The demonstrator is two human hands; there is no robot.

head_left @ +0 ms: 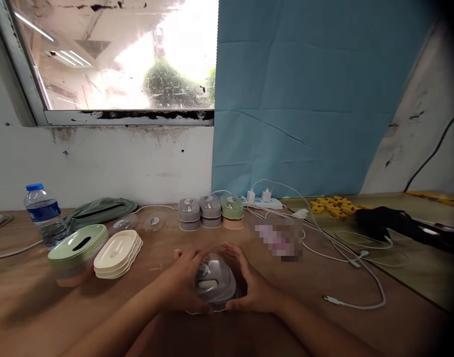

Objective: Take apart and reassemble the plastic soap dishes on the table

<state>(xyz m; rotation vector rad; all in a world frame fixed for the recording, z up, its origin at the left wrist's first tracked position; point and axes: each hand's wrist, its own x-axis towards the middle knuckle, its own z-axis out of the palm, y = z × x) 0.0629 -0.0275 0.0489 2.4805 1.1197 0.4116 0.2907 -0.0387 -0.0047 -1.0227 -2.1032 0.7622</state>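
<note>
In front of me on the table is a small grey box with a clear plastic lid [221, 280] over it, slightly tilted. A round label and a pale oval spot show on the lid. My left hand [189, 280] is curved round the lid's left side, the thumb at the near edge. On the other side my right hand [251, 282] has its fingertips at the far right edge and its thumb at the near right edge. A gap shows between the right palm and the lid. The hands hide much of the box's lower part.
Stacked cream lids [117, 253] and a green container [78, 253] stand left, near a water bottle [44, 218]. Clear lids [155, 221] lie behind. Closed grey boxes [189, 213] and a green box [232, 210] line the back. White cables [360, 305] and yellow pieces [334, 206] lie right.
</note>
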